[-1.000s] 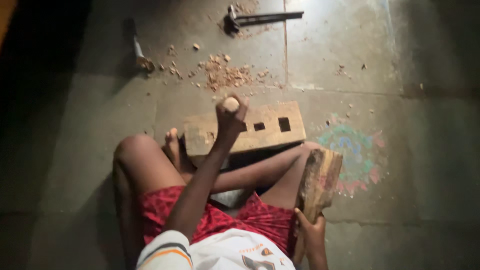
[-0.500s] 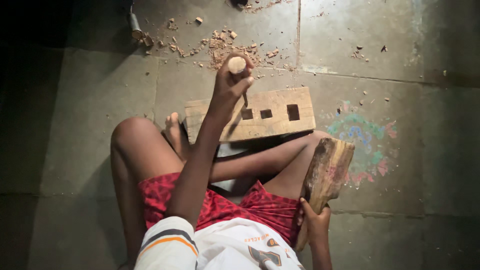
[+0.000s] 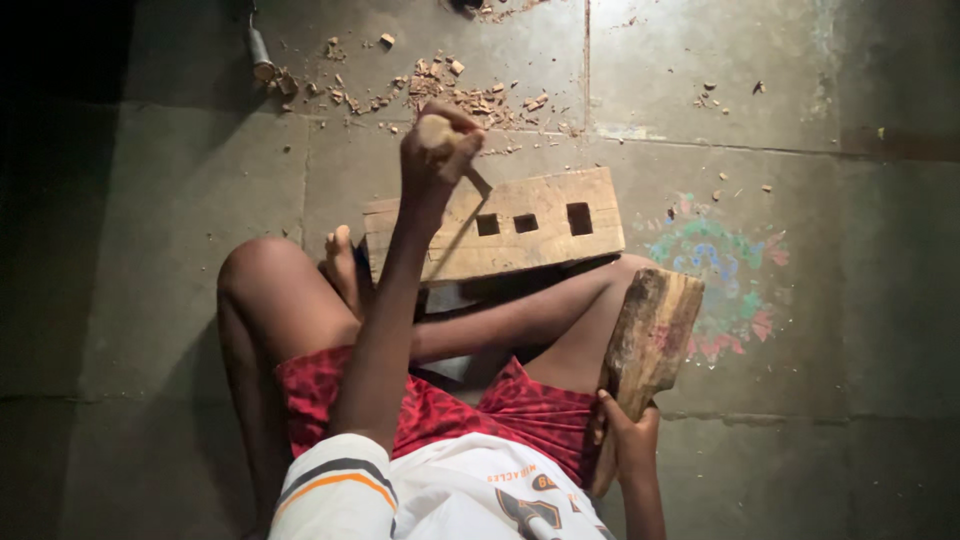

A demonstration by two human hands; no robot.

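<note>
Closest to us, our right hand (image 3: 628, 432) is clamped round the handle of a chunky rough wooden mallet (image 3: 650, 340), its head raised beside our knee. Further out, our left hand (image 3: 432, 160) is fisted round a pale wooden-handled chisel (image 3: 452, 150) — blade angled down onto the flat rectangular wooden block with three square holes (image 3: 510, 225), lying on the grey tiled floor (image 3: 780, 110) against our foot (image 3: 343, 268). Beyond it — scattered wood chips (image 3: 455, 90).

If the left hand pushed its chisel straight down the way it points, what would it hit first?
Most likely the wooden block, near its leftmost square hole; the left hand angles the chisel toward that face, though depth is unclear.
</note>
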